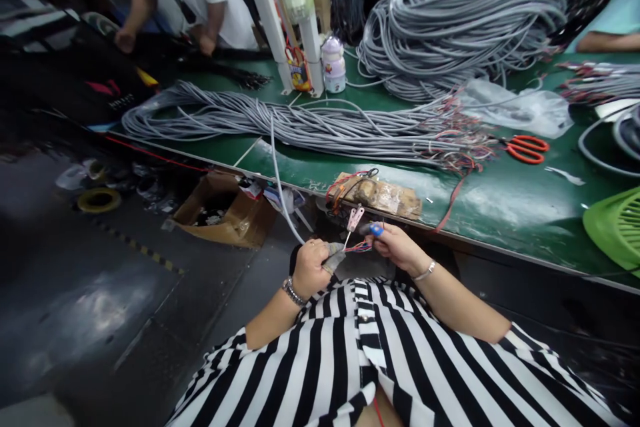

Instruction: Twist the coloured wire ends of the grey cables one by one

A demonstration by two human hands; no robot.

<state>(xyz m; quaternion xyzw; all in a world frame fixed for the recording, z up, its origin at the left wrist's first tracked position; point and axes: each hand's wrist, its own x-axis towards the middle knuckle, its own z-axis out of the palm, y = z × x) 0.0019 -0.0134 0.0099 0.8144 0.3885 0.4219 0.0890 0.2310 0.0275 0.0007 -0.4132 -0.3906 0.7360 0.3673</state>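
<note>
My left hand [314,265] is closed around the end of a grey cable [280,187], which runs up over the table edge to the pile. Thin coloured wires [358,247] fan out of that end toward my right hand [395,244]. Fingers of the right hand are pinched at the wire tips; a blue covering sits on one fingertip. Grey coverings show on the left fingers. Just above the wires is a pink clip-like piece [355,219]. A taped wooden block [380,195] with red and black leads lies at the table edge.
A long bundle of grey cables [300,125] lies across the green table [520,213]. Behind it sits a big cable coil [460,20]. Red-handled scissors [527,149], a plastic bag [520,107], a bottle [333,65] and a green basket [615,230] are around. Co-workers' arms show beyond.
</note>
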